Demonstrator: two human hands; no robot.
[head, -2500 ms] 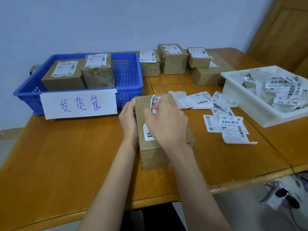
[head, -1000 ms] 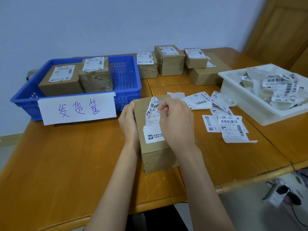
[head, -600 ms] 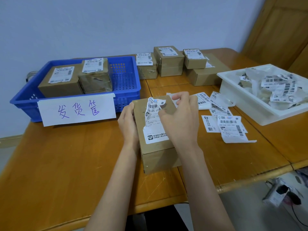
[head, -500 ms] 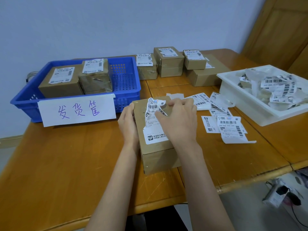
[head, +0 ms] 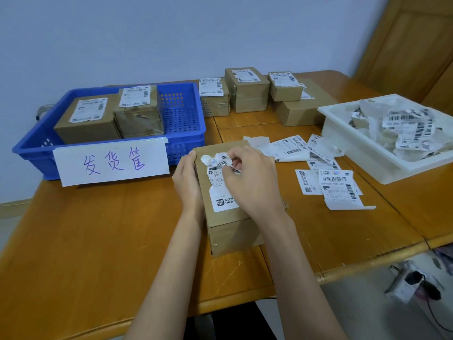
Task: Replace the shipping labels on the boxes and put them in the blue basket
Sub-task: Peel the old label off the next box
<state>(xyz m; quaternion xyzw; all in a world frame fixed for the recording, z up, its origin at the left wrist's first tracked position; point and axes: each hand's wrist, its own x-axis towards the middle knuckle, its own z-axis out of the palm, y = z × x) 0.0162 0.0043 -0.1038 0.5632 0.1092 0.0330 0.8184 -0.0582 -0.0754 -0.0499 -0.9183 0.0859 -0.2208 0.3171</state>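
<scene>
- A cardboard box point(head: 228, 217) lies on the wooden table point(head: 98, 241), just in front of the blue basket point(head: 181, 114).
- The left hand point(head: 187, 182) holds the box's left edge, fingers curled against its side.
- The right hand point(head: 255, 182) pinches the crumpled, half-peeled old label point(head: 217, 168) on the box top; the label's lower part is stuck down.
- 2 labelled boxes point(head: 107, 119) sit inside the basket, which carries a handwritten paper sign point(head: 112, 163).
- Loose labels point(head: 335, 187) lie right of the box.
- A white tray point(head: 362, 153) holds peeled labels.
- More boxes point(head: 247, 92) stand behind.
</scene>
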